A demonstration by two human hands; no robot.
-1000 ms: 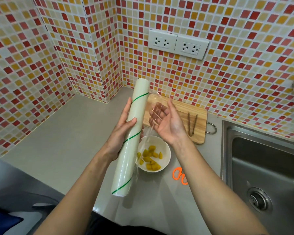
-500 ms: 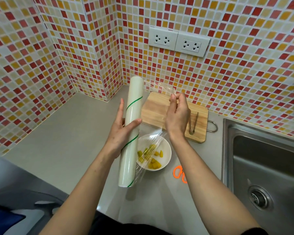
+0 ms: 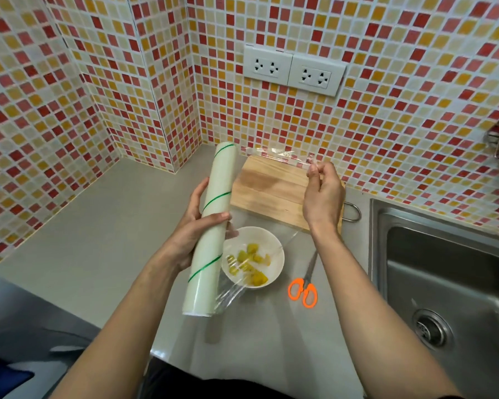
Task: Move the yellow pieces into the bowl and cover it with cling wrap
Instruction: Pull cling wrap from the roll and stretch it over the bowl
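Looking down, we see the steel sink (image 3: 444, 272) at right, the wooden chopping board (image 3: 268, 191), and the long white cling-wrap roll (image 3: 211, 228) gripped by our left hand (image 3: 193, 228). Our right hand (image 3: 323, 194) pinches the clear film sheet (image 3: 274, 154) stretched over the white round bowl (image 3: 277, 249) of yellow pieces (image 3: 252, 262). Orange-handled scissors (image 3: 303, 292) lie just beside it.
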